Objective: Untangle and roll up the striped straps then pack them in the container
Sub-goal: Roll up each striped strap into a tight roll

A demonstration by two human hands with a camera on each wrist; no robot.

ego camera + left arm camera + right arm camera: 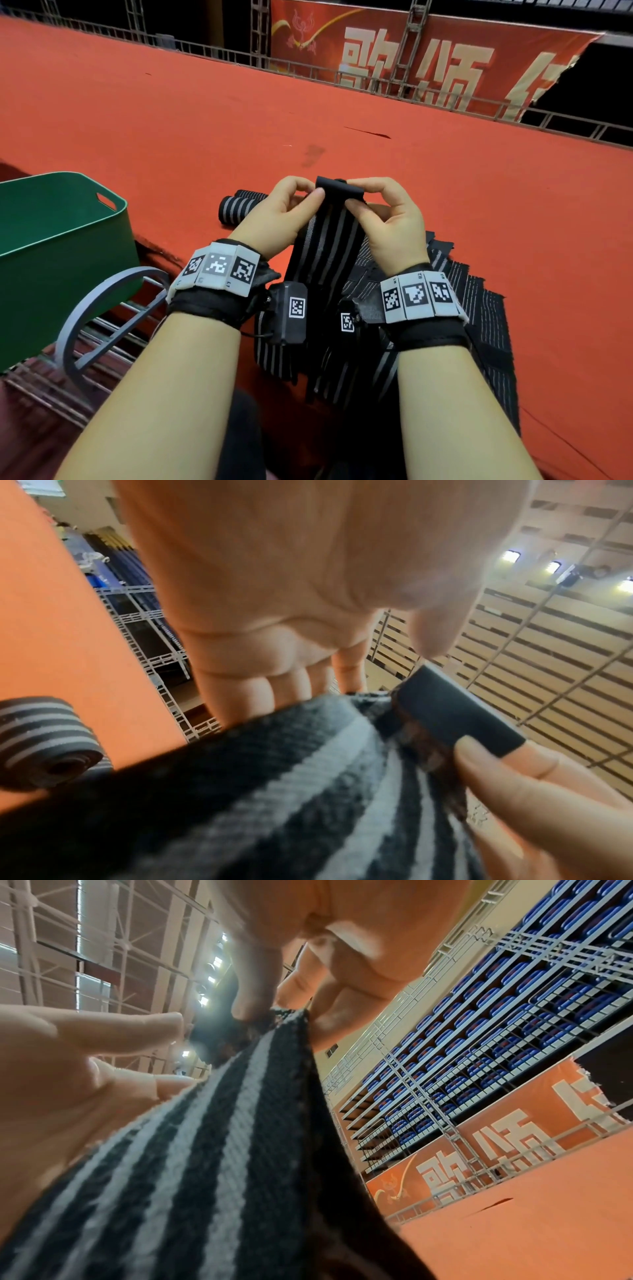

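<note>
Left hand [274,219] and right hand [387,222] pinch the striped strap [325,246] at its far black end — its length runs near to far.

The left hand [274,588] fills the top of the left wrist view, its curled fingers [240,693] reaching down behind the top edge of a black and grey striped strap [274,791]. The strap's plain black end [455,712] is folded over, and the right hand [534,796] pinches it from the lower right, the thumb on the fold. At the left a rolled strap [44,742] lies on the orange counter [61,642]. Beyond are metal railings [147,631].
</note>
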